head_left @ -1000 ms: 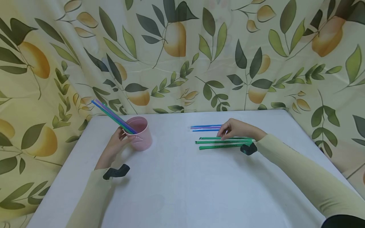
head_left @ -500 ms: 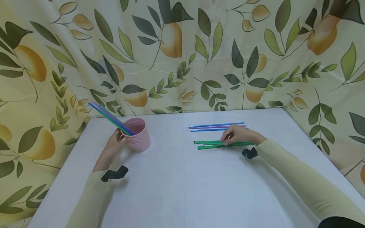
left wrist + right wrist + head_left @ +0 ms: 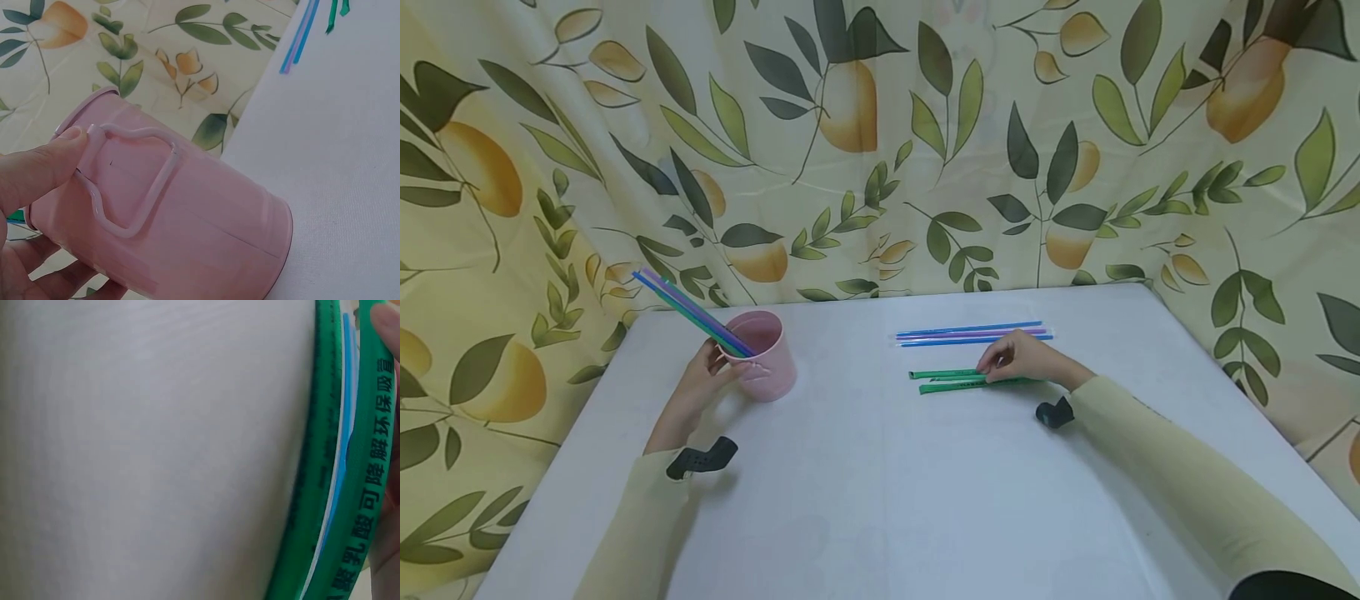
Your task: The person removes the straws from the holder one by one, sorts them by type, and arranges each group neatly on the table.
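A pink bucket-like cup (image 3: 771, 377) stands at the table's left, tipped slightly in the head view. My left hand (image 3: 696, 383) grips it near the rim; the left wrist view shows the thumb (image 3: 47, 164) beside the folded handle (image 3: 153, 181). Blue, purple and green straws (image 3: 688, 310) lean out of the cup over that hand. On the right, my right hand (image 3: 1033, 358) pinches a green-wrapped straw (image 3: 370, 469) printed with dark characters. Another green-wrapped straw (image 3: 306, 462) lies alongside it. The right fingers hide part of the green group.
Behind the right hand, several blue and purple straws (image 3: 955, 333) lie side by side. A white cloth covers the table (image 3: 865, 500). The leaf-and-fruit curtain (image 3: 880, 208) hangs along its back edge.
My right hand has come slightly nearer from the back of the green straws, which now lie closer together. More of the blue and purple straws shows. The left hand keeps its grip.
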`<state>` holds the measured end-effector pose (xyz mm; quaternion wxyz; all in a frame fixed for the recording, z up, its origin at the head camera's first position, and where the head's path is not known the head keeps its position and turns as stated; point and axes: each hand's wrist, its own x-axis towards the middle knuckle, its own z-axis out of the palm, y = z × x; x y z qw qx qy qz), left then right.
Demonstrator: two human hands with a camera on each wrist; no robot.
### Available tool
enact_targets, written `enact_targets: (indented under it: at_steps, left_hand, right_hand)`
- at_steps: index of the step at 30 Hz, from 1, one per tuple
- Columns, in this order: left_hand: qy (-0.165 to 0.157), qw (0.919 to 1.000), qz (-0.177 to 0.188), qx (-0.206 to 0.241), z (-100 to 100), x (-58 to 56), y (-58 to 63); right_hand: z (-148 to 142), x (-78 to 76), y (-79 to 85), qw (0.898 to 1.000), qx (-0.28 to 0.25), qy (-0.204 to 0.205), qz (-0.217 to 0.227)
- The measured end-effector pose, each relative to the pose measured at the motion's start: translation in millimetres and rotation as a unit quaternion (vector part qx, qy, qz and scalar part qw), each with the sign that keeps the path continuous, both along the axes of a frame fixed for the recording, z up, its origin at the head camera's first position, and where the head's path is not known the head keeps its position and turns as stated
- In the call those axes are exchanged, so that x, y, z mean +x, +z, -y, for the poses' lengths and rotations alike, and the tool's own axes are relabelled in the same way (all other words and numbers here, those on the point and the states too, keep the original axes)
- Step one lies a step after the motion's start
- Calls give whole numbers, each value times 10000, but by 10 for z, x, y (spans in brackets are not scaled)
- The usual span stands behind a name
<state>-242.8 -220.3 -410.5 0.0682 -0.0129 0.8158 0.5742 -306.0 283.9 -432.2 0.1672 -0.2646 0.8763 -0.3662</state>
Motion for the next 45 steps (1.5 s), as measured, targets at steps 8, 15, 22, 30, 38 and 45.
enact_targets:
  at_steps: [8,15,22,30,38,45]
  left_hand:
    - [58,10000,43,-27,-7,5,5]
    - [39,10000,42,11,-6,17,9]
    - [72,9999,62,-43,-9,31,-7]
    - [109,9996,223,-120,-16,9,13]
    - [64,9999,96,-45,-13,15,21]
    - [31,9999,48,-88,-9,21,31]
  right_hand:
    - [9,-9,-30,9997,50,-227,-55]
    - [17,2,-24,9994,78,-336,3]
    - [27,3,-20,9995,82,-312,-48]
    - [10,12,-12,9997,59,-233,13]
    - [-52,33,-3,9998,125,-6,149]
    - [-62,79,20,9996,214,-35,156]
